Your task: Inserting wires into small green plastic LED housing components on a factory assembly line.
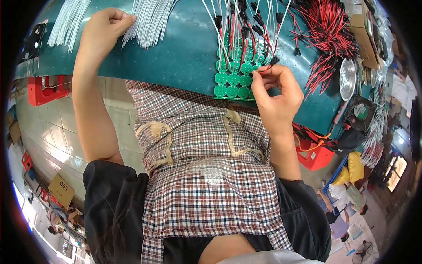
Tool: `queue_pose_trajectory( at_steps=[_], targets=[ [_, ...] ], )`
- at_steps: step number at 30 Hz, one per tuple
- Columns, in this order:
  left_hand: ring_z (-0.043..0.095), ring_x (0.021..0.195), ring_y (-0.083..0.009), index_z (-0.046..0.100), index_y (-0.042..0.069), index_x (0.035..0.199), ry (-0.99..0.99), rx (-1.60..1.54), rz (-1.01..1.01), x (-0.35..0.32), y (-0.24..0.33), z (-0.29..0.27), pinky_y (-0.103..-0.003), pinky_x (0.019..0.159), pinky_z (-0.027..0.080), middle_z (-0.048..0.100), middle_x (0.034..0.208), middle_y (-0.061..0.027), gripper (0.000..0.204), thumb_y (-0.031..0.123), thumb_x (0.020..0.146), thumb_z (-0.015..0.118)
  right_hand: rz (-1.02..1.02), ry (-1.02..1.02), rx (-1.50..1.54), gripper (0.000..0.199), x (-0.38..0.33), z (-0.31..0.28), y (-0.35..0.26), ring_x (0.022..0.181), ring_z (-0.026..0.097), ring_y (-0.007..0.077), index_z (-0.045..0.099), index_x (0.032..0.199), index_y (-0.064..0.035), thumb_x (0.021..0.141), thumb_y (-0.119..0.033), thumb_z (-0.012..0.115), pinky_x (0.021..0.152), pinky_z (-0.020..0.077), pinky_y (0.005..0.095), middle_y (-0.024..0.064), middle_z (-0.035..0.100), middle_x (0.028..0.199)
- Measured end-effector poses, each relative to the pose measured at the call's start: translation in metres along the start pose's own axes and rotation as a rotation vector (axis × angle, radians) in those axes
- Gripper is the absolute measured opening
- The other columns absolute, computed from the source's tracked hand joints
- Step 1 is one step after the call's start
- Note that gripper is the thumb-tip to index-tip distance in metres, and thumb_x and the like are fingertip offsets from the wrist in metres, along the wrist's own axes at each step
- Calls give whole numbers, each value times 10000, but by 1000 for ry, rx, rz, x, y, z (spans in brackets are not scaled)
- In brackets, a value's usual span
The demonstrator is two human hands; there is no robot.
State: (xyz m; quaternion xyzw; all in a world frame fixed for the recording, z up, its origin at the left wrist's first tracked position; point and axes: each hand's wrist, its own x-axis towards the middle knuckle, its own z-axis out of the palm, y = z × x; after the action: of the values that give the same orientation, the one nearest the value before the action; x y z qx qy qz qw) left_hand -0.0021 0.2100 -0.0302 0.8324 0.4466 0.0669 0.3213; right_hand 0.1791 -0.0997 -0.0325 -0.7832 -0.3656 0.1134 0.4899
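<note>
My left hand is at the near edge of a bundle of white wires, thumb and forefinger pinched together at the wire ends. Whether a single wire is between them is too small to tell. My right hand pinches a short red and black wire lead with a black connector over the right side of a panel of round green circuit boards. White wires and red-black leads with black plugs rise from the panel's farther rows, while its nearest rows show bare green boards.
A second white wire bundle lies at the far left of the green table. To the right are a heap of red-black leads, a round metal dish, a small black fan and a cardboard box. Red stools stand below.
</note>
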Motion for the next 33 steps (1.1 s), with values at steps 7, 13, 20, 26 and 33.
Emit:
queue_pose_trajectory(
  at_steps=[7, 13, 20, 26, 33],
  targets=[
    [477, 653, -31, 671, -20, 909, 23, -6, 85, 1, -6, -2, -216, 578, 372, 593, 745, 45, 267, 244, 913, 712, 81, 62, 135, 152, 2, 3, 2, 635, 639, 93, 636, 859, -8, 791, 36, 764, 581, 516, 227, 52, 678, 794],
    [597, 713, -57, 684, -14, 1017, 66, -149, -86, -26, 22, -9, -207, 640, 474, 669, 808, -11, 297, 256, 897, 716, -41, 0, -29, 109, 4, 1, 2, 639, 587, 69, 675, 828, -1, 794, 36, 771, 572, 477, 210, 32, 662, 787],
    [661, 808, -90, 686, -8, 1075, 80, -608, 13, -73, 54, 15, -208, 706, 524, 694, 895, -32, 187, 88, 915, 707, -71, -8, -50, 122, 5, -2, 2, 608, 610, 109, 656, 828, -15, 790, 20, 766, 533, 489, 238, 51, 640, 777],
    [702, 859, -129, 658, -37, 1008, -5, -348, 91, -108, 78, 59, -239, 724, 561, 705, 969, -82, 100, 12, 921, 666, -72, -38, -34, 124, 6, -2, 3, 611, 616, 116, 654, 826, -15, 780, 26, 761, 543, 495, 243, 50, 634, 782],
    [714, 842, -112, 634, -48, 1021, -16, -816, 86, -120, 106, 75, -233, 698, 565, 715, 922, -64, 104, -8, 926, 648, -115, -33, -33, 137, 5, -4, 5, 619, 615, 116, 651, 860, -17, 764, 64, 706, 551, 503, 246, 56, 627, 785]
  ],
)
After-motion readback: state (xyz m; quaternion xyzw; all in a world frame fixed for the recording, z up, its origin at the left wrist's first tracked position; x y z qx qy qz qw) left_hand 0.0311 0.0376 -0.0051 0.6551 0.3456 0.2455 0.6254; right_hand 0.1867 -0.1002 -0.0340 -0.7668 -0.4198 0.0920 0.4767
